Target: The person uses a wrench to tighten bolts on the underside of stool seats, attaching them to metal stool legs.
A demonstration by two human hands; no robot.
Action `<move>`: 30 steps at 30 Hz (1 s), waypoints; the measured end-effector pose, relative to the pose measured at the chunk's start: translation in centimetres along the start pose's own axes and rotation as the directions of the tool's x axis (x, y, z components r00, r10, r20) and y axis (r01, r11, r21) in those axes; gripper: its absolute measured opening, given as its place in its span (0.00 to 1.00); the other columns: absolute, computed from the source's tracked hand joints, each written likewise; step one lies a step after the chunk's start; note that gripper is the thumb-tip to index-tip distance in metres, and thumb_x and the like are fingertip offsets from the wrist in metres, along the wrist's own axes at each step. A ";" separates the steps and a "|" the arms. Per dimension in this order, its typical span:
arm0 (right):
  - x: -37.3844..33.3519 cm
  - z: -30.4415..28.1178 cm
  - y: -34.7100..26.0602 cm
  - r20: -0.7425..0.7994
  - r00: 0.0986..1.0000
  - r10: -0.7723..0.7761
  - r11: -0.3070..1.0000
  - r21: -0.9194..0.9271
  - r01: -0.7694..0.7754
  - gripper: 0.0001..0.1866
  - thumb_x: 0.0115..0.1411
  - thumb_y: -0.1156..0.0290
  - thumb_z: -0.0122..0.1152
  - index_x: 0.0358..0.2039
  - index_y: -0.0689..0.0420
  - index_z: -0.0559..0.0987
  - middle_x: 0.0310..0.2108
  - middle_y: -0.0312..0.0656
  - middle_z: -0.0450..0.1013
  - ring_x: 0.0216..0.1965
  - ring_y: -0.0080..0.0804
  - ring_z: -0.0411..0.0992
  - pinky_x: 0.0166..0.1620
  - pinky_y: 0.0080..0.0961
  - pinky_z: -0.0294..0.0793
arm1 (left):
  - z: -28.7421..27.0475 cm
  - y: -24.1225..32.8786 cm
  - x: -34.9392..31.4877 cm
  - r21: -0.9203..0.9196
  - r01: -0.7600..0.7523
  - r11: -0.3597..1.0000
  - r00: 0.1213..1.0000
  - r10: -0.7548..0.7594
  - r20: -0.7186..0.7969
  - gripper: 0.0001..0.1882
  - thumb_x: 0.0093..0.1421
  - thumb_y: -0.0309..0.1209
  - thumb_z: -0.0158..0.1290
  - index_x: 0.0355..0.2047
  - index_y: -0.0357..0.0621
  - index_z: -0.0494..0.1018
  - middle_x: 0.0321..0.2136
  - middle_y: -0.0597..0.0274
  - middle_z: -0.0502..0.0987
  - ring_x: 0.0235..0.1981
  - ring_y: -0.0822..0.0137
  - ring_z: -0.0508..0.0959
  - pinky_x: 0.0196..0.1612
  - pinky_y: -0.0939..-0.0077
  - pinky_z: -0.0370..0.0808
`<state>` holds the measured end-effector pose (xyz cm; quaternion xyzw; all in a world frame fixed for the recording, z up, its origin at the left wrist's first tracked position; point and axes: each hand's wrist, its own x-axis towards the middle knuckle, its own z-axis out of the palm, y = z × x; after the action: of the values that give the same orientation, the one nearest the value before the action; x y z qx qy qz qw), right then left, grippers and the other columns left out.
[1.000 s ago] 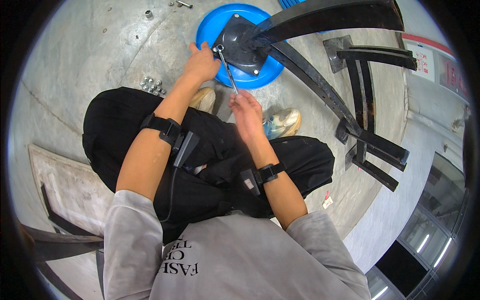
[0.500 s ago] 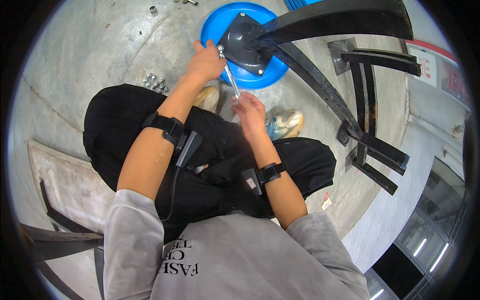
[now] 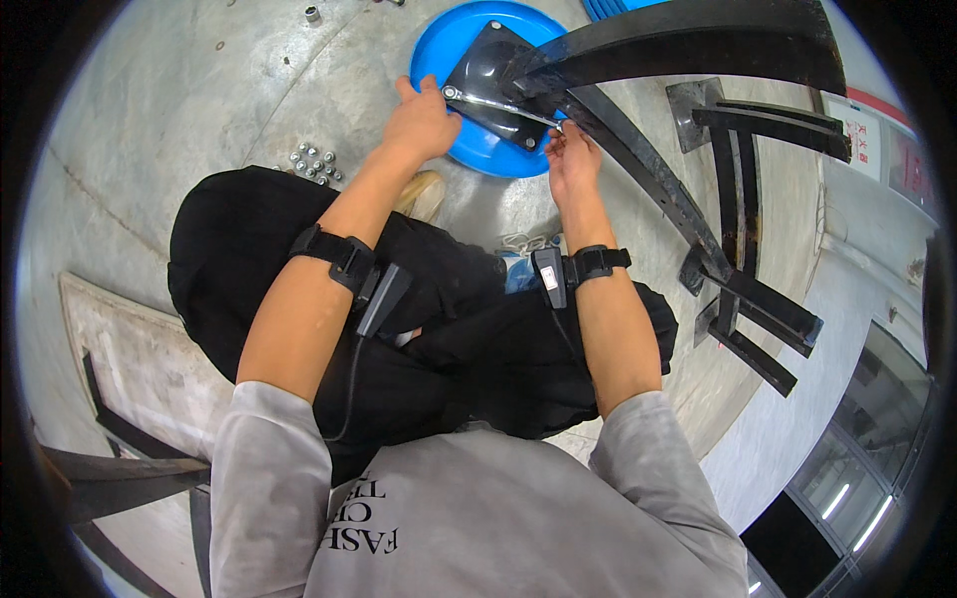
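My right hand [image 3: 574, 164] pinches the near end of a silver wrench [image 3: 503, 108]. The wrench lies slantwise across a black metal base plate [image 3: 483, 70], its other end around the bolt at the plate's left corner. At that corner is my left hand [image 3: 423, 122], fingers stretched out and apart beside the wrench head; whether they touch it is hard to tell. More bolts show at the plate's other corners. The plate sits over a round blue tray [image 3: 431, 48] and carries a curved black metal leg [image 3: 688, 45] reaching to the right.
Several loose nuts [image 3: 315, 164] lie on the concrete floor left of my shoes, and a socket-like metal piece [image 3: 312, 14] lies farther off. More black metal frames [image 3: 736, 189] stand at the right. A pale board [image 3: 140, 359] lies at the left.
My right hand has swung the wrench handle away from me and to the right, from pointing toward my body to lying across the plate. My left hand has stayed at the corner bolt.
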<state>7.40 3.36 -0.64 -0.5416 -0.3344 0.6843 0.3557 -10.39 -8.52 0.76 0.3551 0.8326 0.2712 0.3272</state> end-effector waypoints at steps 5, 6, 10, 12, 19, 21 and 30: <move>-1.6 -1.2 0.1 0.184 0.977 -0.112 0.988 -0.085 0.129 0.06 0.55 0.74 0.52 0.32 0.63 0.70 0.25 0.38 0.68 0.26 0.23 0.66 0.29 0.16 0.66 | 0.1 -0.5 0.2 0.014 -0.008 1.000 1.000 0.008 0.002 0.30 0.48 0.33 0.48 0.49 0.30 0.52 0.51 0.31 0.47 0.38 0.40 0.71 0.44 0.60 0.68; -2.0 -1.3 0.6 0.186 0.977 -0.104 0.991 -0.067 0.118 0.07 0.56 0.74 0.51 0.33 0.63 0.70 0.26 0.38 0.68 0.26 0.22 0.66 0.30 0.16 0.66 | 0.3 -0.8 0.3 -0.009 -0.006 1.000 1.000 0.006 -0.016 0.31 0.48 0.33 0.48 0.50 0.30 0.52 0.52 0.31 0.47 0.38 0.40 0.71 0.45 0.60 0.68; -2.6 -1.2 1.3 0.186 0.975 -0.121 0.993 0.008 0.121 0.07 0.57 0.74 0.49 0.36 0.63 0.70 0.27 0.37 0.67 0.28 0.23 0.66 0.32 0.18 0.67 | 0.3 -0.6 0.3 0.004 0.000 1.000 1.000 0.000 -0.018 0.30 0.48 0.33 0.48 0.50 0.30 0.53 0.53 0.31 0.45 0.39 0.40 0.71 0.45 0.60 0.68; -2.5 -1.1 1.0 0.169 0.975 -0.142 0.990 0.019 0.141 0.07 0.57 0.75 0.48 0.36 0.63 0.69 0.27 0.37 0.67 0.28 0.23 0.66 0.33 0.19 0.67 | 0.3 -0.5 0.4 0.000 -0.008 1.000 1.000 0.008 0.009 0.31 0.48 0.33 0.48 0.50 0.30 0.52 0.53 0.32 0.46 0.39 0.40 0.71 0.45 0.61 0.68; -3.3 -0.8 -0.1 0.226 0.965 -0.132 0.978 0.190 0.089 0.07 0.57 0.76 0.48 0.36 0.63 0.68 0.29 0.41 0.67 0.30 0.27 0.67 0.35 0.21 0.67 | 0.1 -0.6 0.3 0.005 0.010 1.000 1.000 -0.010 -0.001 0.32 0.49 0.35 0.49 0.51 0.31 0.52 0.52 0.32 0.47 0.39 0.41 0.71 0.45 0.61 0.68; -5.0 -0.7 0.9 0.253 0.965 -0.064 0.992 0.119 0.035 0.08 0.56 0.77 0.49 0.37 0.64 0.68 0.30 0.43 0.68 0.31 0.29 0.68 0.36 0.22 0.69 | 0.1 -0.6 0.2 0.018 0.013 1.000 1.000 -0.013 -0.010 0.31 0.49 0.35 0.49 0.50 0.31 0.53 0.52 0.32 0.47 0.39 0.41 0.71 0.45 0.60 0.68; -9.1 0.4 3.6 0.160 0.987 0.016 0.989 0.144 -0.039 0.08 0.56 0.77 0.48 0.36 0.65 0.66 0.28 0.46 0.69 0.27 0.27 0.67 0.35 0.21 0.69 | -0.2 -0.4 0.3 -0.051 0.075 0.996 0.996 -0.072 0.059 0.36 0.49 0.36 0.49 0.54 0.33 0.49 0.54 0.30 0.44 0.47 0.38 0.65 0.50 0.62 0.63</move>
<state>8.04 -6.22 0.99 -0.4625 -0.3027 0.7528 0.3574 -10.89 -8.54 0.55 0.3230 0.8280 0.2707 0.3699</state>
